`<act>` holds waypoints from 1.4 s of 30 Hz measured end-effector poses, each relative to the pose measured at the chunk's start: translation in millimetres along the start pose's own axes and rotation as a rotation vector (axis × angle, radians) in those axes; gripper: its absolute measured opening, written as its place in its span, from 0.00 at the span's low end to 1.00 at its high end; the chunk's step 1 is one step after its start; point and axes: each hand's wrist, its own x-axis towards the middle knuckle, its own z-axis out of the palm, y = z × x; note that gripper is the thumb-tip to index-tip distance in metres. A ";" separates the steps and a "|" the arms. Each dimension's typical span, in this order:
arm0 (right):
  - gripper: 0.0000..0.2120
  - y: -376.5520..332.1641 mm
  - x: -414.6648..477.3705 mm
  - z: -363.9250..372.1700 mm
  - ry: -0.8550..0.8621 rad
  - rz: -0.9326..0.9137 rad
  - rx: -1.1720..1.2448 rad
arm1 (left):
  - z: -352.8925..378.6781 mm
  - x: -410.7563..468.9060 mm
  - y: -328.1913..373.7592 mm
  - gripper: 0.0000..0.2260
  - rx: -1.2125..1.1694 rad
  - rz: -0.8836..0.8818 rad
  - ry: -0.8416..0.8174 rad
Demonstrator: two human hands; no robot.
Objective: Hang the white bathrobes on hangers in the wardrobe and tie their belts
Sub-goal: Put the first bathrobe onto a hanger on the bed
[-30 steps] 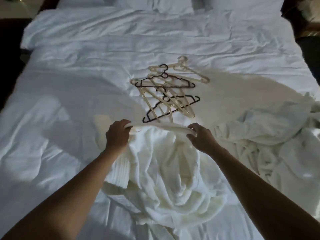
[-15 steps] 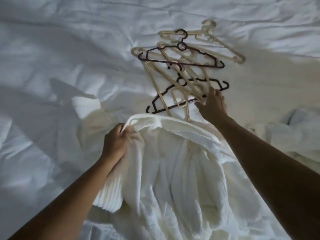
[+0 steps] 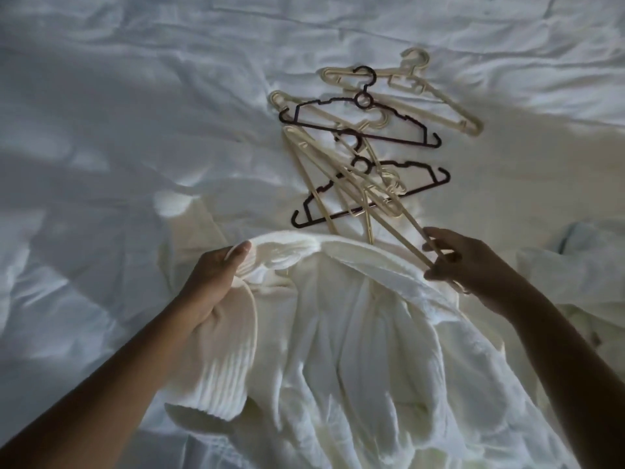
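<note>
Left hand [image 3: 214, 284] grips the collar edge of a white bathrobe [image 3: 355, 350], fingers curled into the thick fabric and thumb on top, lifting that edge a little off the bed sheet [image 3: 135, 113]. The robe lies spread toward the person, its ribbed cuff [image 3: 216, 390] folded beneath the left forearm and its body bunched in soft folds between the two arms. The right hand [image 3: 473, 265] reaches forward over the robe's far shoulder and pinches the thin arm of a cream hanger [image 3: 414, 226] between thumb and fingertips; the hanger's near end is raised at the fingers while its other end lies in the heap of hangers beyond. That heap sits on the sheet just past the robe's collar, with cream and dark hangers crossing one another. An upper dark hanger [image 3: 363, 100] lies with its hook pointing away from the person, and a lower dark hanger [image 3: 411, 164] lies tilted beneath several cream bars. Another cream hanger [image 3: 449, 106] rests at the far right of the heap, angled down to the right. At the right edge, beside the right forearm, a second mound of white cloth [image 3: 575, 262] lies crumpled on the bed; whether it is another robe cannot be told. The sheet is wrinkled and dappled with patches of light and shadow.
</note>
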 end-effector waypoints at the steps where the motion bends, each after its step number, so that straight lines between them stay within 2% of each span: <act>1: 0.37 2.5 -11.6 1.3 -0.011 -0.036 -0.016 | -3.9 -1.2 2.2 0.16 0.003 -0.002 -0.047; 4: 0.43 12.3 -38.3 9.7 -0.048 -0.144 -0.161 | -28.2 -5.3 13.4 0.16 0.086 0.000 -0.195; 7: 0.43 20.6 -65.3 18.5 -0.133 -0.259 -0.271 | -49.6 -11.2 27.5 0.14 0.172 0.108 -0.329; 11: 0.45 26.6 -96.2 43.8 -0.226 -0.333 -0.448 | -62.1 -14.8 39.7 0.08 0.101 0.032 -0.400; 14: 0.42 32.4 -104.8 71.7 -0.372 -0.260 -0.596 | -60.8 -19.3 43.8 0.02 0.090 -0.015 -0.439; 17: 0.38 13.2 -98.1 96.0 -0.470 -0.190 -0.632 | -49.6 -30.6 48.6 0.07 0.135 -0.018 -0.408; 18: 0.33 1.2 -93.1 105.5 -0.458 -0.171 -0.587 | -44.3 -36.6 52.1 0.07 0.162 -0.023 -0.401; 20: 0.22 -17.8 -85.3 133.4 -0.324 -0.117 -0.487 | -35.4 -48.2 51.8 0.09 0.196 -0.031 -0.393; 21: 0.22 -24.5 -82.2 147.2 -0.245 -0.102 -0.519 | -30.7 -53.9 51.9 0.11 0.202 -0.037 -0.390; 23: 0.31 -30.1 -81.9 175.9 -0.143 -0.126 -0.628 | -24.4 -65.4 50.3 0.14 0.203 -0.026 -0.383; 24: 0.31 -30.5 -85.7 189.1 -0.087 -0.145 -0.683 | -22.6 -70.1 47.8 0.18 0.213 -0.015 -0.376; 26: 0.17 -28.3 -96.7 206.6 0.048 -0.226 -0.734 | -20.9 -83.8 45.8 0.19 0.257 0.032 -0.362; 27: 0.11 -26.1 -103.5 212.3 0.097 -0.275 -0.716 | -20.5 -91.5 45.6 0.16 0.274 0.046 -0.349; 28: 0.09 -22.3 -111.8 215.3 0.134 -0.315 -0.680 | -19.3 -97.1 44.6 0.12 0.268 0.049 -0.325; 29: 0.08 -16.4 -119.3 217.1 0.152 -0.341 -0.636 | -18.8 -101.9 43.3 0.11 0.227 0.017 -0.292; 31: 0.06 -2.0 -133.8 213.8 0.177 -0.377 -0.570 | -20.1 -112.0 40.2 0.13 -0.022 -0.064 -0.262; 34: 0.12 11.1 -160.1 203.0 0.123 -0.371 -0.500 | -23.0 -129.5 31.7 0.15 -0.361 -0.160 -0.243; 39: 0.23 14.1 -197.3 193.4 0.081 -0.329 -0.384 | -13.6 -173.1 23.1 0.20 -0.501 -0.207 -0.324; 42: 0.21 16.7 -207.0 189.0 0.109 -0.266 -0.252 | -7.4 -196.7 29.8 0.22 -0.549 -0.202 -0.440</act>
